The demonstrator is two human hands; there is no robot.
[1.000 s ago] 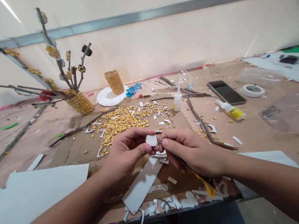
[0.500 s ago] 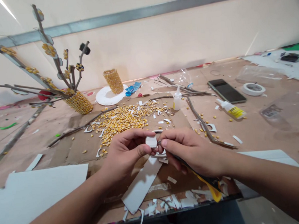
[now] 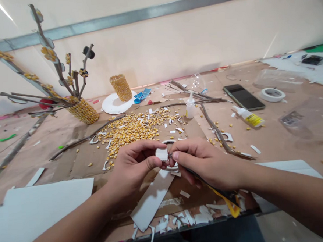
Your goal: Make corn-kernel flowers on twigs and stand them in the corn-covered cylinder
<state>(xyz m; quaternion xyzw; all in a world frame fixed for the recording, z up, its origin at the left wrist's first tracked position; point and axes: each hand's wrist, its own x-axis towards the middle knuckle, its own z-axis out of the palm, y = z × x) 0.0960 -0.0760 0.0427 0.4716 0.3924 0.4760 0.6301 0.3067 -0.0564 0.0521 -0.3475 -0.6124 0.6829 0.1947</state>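
Between the thumb and fingers of my left hand point(image 3: 138, 162) is a small white piece of cardboard point(image 3: 161, 154). My right hand point(image 3: 200, 162) grips scissors with black and yellow handles point(image 3: 231, 204), which stick out below the palm towards me. Its thumb and forefinger pinch the metal near the tip, right at the cardboard's edge. Most of the blades are hidden by the fingers. Behind and below both hands, a white ring point(image 3: 168, 142) is partly covered, and a white cardboard strip point(image 3: 152, 201) lies on the table.
Corn kernels point(image 3: 131, 132) are heaped beyond my hands. A corn-covered pot with branches point(image 3: 83, 111) stands at left, near another corn-covered cup point(image 3: 120, 87). Glue bottles point(image 3: 190, 108), a phone point(image 3: 243, 97), a tape roll point(image 3: 272, 94) and a twig point(image 3: 220, 135) lie rightward. Paper scraps point(image 3: 195, 215) litter the front edge.
The whole view has shifted very slightly, so everything sits a little further left. Both hands keep their hold on the cardboard piece and the scissors.
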